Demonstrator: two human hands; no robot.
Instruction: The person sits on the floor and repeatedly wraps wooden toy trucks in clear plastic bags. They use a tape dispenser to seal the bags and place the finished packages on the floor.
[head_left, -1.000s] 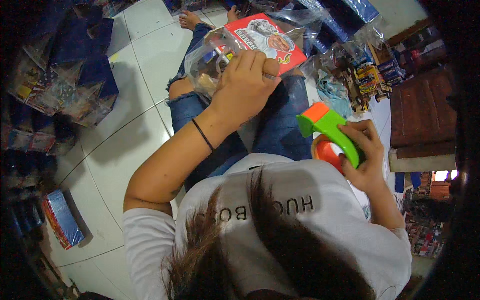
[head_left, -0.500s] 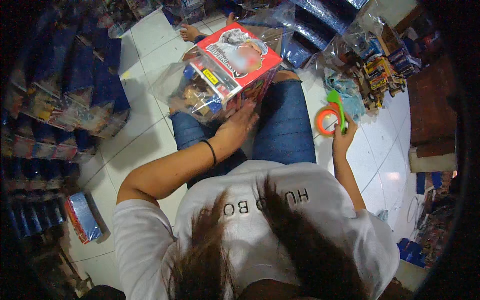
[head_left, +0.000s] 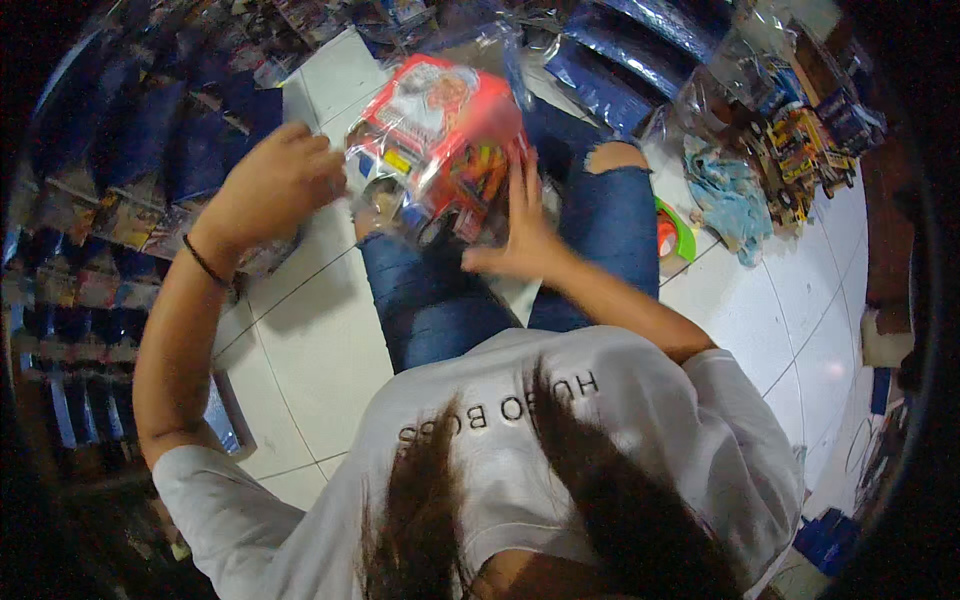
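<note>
Right hand (head_left: pixel 520 235) dropped the tape gun (head_left: pixel 675 232) on the floor since half a second ago and now presses flat, fingers spread, on the bagged toy box (head_left: pixel 435 150) over the knees, left hand (head_left: pixel 270 190) pinching its crinkly plastic edge; looks light, slippery, so grab the box corners.
</note>
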